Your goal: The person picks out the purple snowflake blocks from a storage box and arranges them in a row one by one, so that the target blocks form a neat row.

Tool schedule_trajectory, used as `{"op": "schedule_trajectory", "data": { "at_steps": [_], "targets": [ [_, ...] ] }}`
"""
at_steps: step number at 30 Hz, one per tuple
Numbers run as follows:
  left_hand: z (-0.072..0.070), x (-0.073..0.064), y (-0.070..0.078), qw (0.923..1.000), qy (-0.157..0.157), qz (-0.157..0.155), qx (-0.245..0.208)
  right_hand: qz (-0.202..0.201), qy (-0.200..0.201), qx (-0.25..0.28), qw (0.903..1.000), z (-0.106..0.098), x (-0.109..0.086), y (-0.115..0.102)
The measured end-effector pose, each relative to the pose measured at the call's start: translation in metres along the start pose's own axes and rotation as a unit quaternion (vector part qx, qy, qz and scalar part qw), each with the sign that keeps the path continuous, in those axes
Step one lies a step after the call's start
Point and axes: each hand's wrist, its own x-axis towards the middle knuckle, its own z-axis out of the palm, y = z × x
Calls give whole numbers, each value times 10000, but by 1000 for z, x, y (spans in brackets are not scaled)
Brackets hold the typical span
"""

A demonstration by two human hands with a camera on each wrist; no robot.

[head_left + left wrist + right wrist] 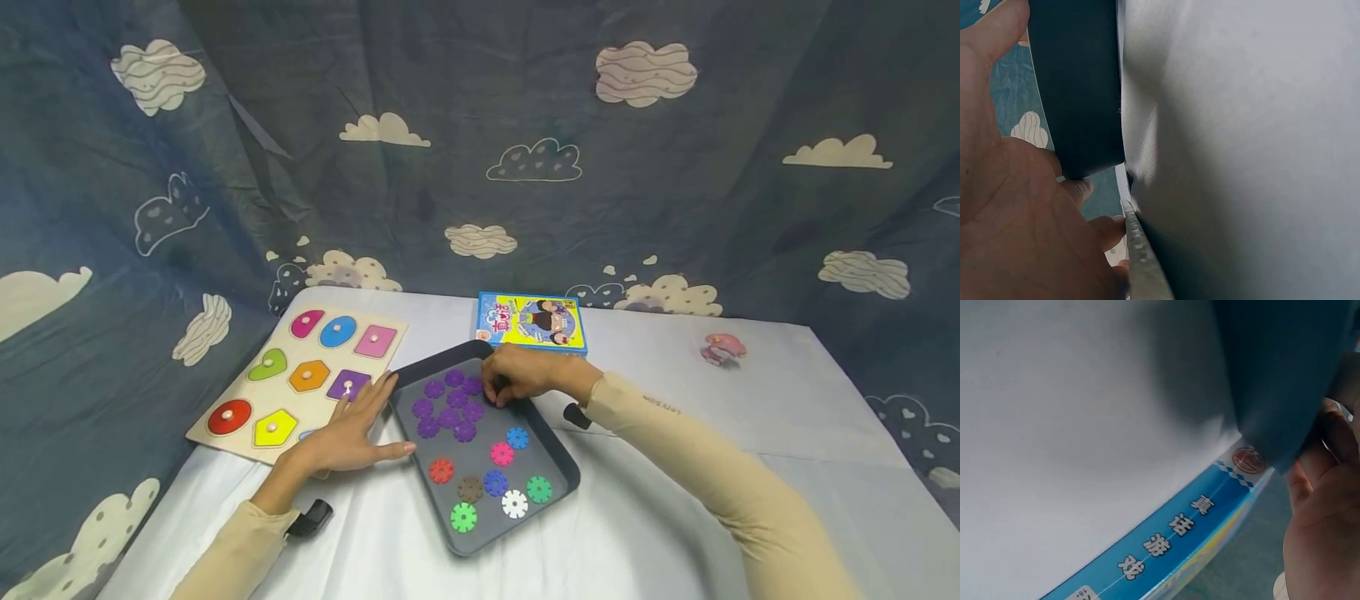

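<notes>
A dark grey tray (487,533) lies at an angle on the white-covered table. In its far part is a cluster of purple notched discs (450,417). Nearer its front lie several discs in other colours, among them a red disc (442,471) and a white disc (514,503). My left hand (348,433) rests at the tray's left side, fingers extended along the rim and thumb over its edge. My right hand (525,372) is bent over the far right corner beside the purple discs, fingers curled downward. Its fingertips are hidden, so I cannot tell whether they pinch a disc.
Left of the tray is a wooden knob-shape board (247,392), partly behind my left hand. A blue and yellow card box (532,321) sits just beyond the tray, near my right hand. A small pink toy (723,348) lies at far right. A cloud-print cloth (480,192) hangs behind.
</notes>
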Motion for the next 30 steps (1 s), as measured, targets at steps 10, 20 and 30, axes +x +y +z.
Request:
{"op": "schedule_trajectory", "data": {
  "at_steps": [10,20,30],
  "targets": [
    [-2,1,1,10000,19,56,-22,110,819,696,9942,-14,-16,-5],
    [0,-1,0,10000,-10,27,-35,363,1608,1743,9708,-11,-41,3],
    [1,-1,1,10000,-5,4,40,887,2165,2538,9385,0,-67,14]
  ]
}}
